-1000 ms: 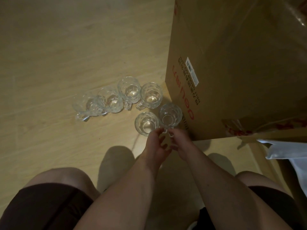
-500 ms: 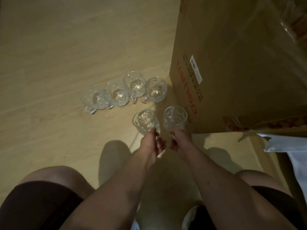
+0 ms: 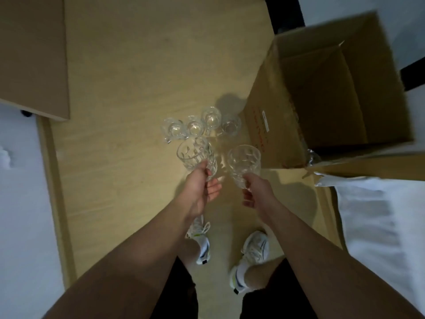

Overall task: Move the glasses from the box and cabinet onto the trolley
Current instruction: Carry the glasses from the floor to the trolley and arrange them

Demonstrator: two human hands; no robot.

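My left hand (image 3: 200, 189) grips a clear faceted glass mug (image 3: 195, 154) by its lower part, lifted above the floor. My right hand (image 3: 257, 191) holds a second clear glass mug (image 3: 244, 160) the same way, beside the first. Behind them a row of several more glass mugs (image 3: 202, 125) stands on the wooden floor, next to the open cardboard box (image 3: 271, 125). The box's inside looks dark and I cannot tell what it holds. No trolley or cabinet is in sight.
A brown flat panel (image 3: 32, 54) lies at the upper left. White bedding (image 3: 379, 226) fills the right side and a white surface (image 3: 20, 203) the left. My two white shoes (image 3: 255, 249) stand on the wooden floor (image 3: 138, 88) below my hands.
I have risen from a crouch to standing. Both hands lifted their mugs off the floor and the floor now lies much farther below; the box's open top has come into sight.
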